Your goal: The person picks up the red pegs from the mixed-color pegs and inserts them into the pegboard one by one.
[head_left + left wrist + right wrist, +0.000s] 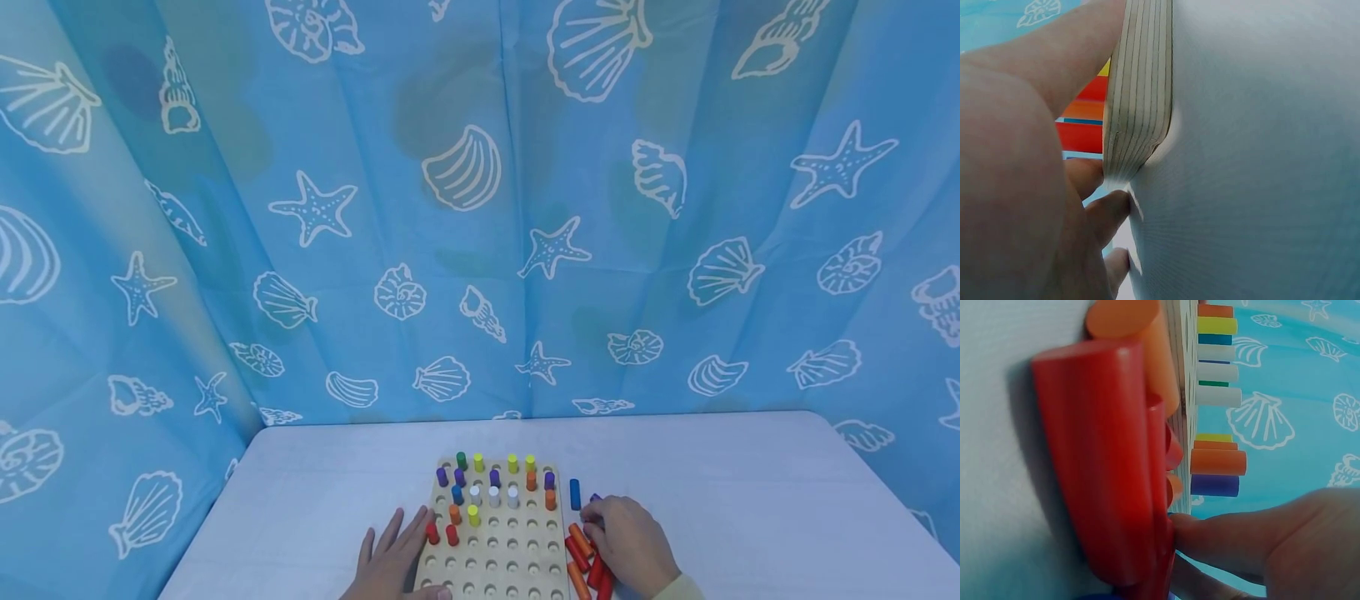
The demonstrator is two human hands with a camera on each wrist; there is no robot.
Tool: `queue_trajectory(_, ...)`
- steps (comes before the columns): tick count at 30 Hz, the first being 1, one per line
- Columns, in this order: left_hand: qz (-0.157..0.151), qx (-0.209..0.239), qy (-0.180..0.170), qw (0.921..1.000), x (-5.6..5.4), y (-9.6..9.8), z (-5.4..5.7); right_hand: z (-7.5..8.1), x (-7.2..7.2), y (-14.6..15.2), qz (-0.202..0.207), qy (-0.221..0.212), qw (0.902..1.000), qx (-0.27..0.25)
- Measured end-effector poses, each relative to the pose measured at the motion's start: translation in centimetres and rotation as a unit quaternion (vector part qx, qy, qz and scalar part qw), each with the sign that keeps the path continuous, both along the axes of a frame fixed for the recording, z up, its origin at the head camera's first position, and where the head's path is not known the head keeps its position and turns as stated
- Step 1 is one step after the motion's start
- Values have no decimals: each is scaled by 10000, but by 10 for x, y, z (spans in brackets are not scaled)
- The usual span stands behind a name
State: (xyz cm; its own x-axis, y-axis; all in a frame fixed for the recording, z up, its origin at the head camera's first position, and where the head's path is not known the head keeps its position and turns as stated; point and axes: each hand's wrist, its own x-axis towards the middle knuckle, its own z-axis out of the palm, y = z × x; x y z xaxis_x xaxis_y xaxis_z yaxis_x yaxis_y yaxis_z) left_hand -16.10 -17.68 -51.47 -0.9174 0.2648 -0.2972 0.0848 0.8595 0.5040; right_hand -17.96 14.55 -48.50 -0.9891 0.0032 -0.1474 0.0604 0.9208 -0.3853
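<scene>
A wooden peg board lies on the table, with coloured pegs standing in its far rows and two red pegs at its left. My left hand rests along the board's left edge, fingers spread and fairly straight; the left wrist view shows the fingertips by the layered board edge. To the right of the board, my right hand is bent down among loose pegs. A purple peg shows just beyond its fingers; whether they pinch it is hidden. In the right wrist view, a fingertip is close beside red pegs.
Loose orange pegs and red pegs lie in a pile along the board's right side. One blue peg lies apart, farther back. A white-covered table ends at a blue shell-patterned curtain.
</scene>
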Motion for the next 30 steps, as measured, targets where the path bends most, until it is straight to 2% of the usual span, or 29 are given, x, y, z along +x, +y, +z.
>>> queue_trajectory(14,-11,-84,-24,10000,-1,1,1,5,1,0,36,-68,10000,20)
queue_trajectory(26,-18,-57,-19,10000,-1,0,1,9,4,-1,137,199,9996,128)
queue_trajectory(30,-40,-107,8,9999,-2,0,1,8,3,-1,142,233,9996,16)
